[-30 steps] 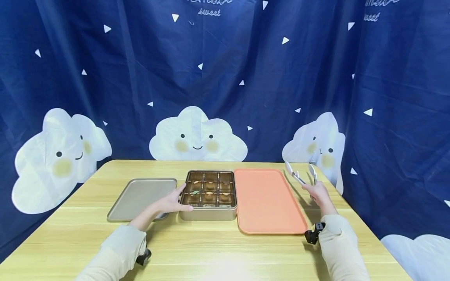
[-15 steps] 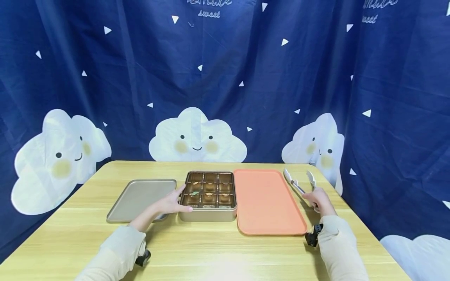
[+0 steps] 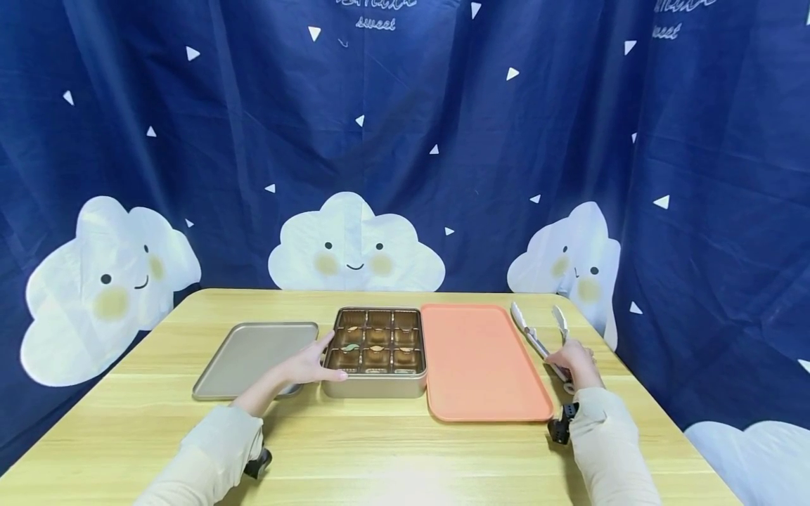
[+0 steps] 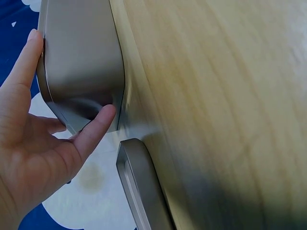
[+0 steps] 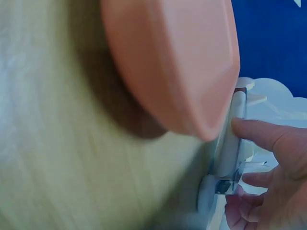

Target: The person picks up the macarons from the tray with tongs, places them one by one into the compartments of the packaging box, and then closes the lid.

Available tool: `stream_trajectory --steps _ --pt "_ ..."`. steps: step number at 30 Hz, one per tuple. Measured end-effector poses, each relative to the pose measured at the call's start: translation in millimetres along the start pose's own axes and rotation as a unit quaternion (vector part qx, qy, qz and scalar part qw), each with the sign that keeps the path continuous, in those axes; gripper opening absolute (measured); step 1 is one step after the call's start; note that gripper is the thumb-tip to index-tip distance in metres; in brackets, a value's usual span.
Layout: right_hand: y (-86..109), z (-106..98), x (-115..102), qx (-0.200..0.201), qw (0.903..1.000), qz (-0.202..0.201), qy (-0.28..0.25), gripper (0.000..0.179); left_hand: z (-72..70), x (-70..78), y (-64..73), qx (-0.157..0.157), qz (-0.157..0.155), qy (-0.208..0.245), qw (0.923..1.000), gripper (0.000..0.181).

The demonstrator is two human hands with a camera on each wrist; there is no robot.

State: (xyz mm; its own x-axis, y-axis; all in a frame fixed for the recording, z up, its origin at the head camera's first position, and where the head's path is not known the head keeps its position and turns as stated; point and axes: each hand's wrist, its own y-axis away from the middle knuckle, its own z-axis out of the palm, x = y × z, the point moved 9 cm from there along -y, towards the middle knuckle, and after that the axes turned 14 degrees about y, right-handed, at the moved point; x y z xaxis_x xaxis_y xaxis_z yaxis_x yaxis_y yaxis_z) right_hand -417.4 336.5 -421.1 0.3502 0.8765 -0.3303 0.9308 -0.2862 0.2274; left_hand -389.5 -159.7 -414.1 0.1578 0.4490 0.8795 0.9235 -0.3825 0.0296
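A square metal tin (image 3: pixel 380 388) holds a brown insert with several compartments, some showing small orange or green patches. My left hand (image 3: pixel 302 367) holds its near left corner. In the left wrist view the thumb (image 4: pixel 98 127) presses the front wall, and the index finger reaches along the rim. At the right, a pair of tongs (image 3: pixel 534 339) with pale tips lies on the table, its arms spread. My right hand (image 3: pixel 574 362) is over the handle end. In the right wrist view its thumb (image 5: pixel 254 132) touches one arm, with the other fingers curled near the hinge.
A flat metal lid (image 3: pixel 259 358) lies left of the tin under my left forearm. An orange tray (image 3: pixel 481 365) stands between tin and tongs, its right edge near the tongs. Behind the wooden table (image 3: pixel 354 450) hangs a blue curtain (image 3: pixel 405 154) with clouds.
The tongs have come down from above the table onto it, my right hand lowering with them, then shifting slightly over the handle end. My left hand stays on the tin.
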Motion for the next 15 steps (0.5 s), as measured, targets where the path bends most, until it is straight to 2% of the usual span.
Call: stream_trajectory --steps 3,5,10,15 --pt "-1.7 -1.8 0.9 0.008 0.9996 -0.002 0.026 0.079 -0.5 0.3 -0.1 0.0 0.0 -0.005 1.0 0.111" --pt "-2.8 -2.9 0.9 0.011 0.9998 -0.009 0.011 0.087 -0.6 1.5 0.1 0.0 0.002 -0.009 1.0 0.11" --pt "-3.5 -9.7 -5.6 0.028 0.9973 -0.063 -0.027 0.09 0.1 3.0 0.5 0.001 0.009 -0.016 0.9998 0.109" --pt "-4.1 -14.6 -14.1 0.032 0.9939 -0.093 -0.051 0.089 0.4 3.7 1.2 -0.001 0.006 -0.015 0.9999 0.109"
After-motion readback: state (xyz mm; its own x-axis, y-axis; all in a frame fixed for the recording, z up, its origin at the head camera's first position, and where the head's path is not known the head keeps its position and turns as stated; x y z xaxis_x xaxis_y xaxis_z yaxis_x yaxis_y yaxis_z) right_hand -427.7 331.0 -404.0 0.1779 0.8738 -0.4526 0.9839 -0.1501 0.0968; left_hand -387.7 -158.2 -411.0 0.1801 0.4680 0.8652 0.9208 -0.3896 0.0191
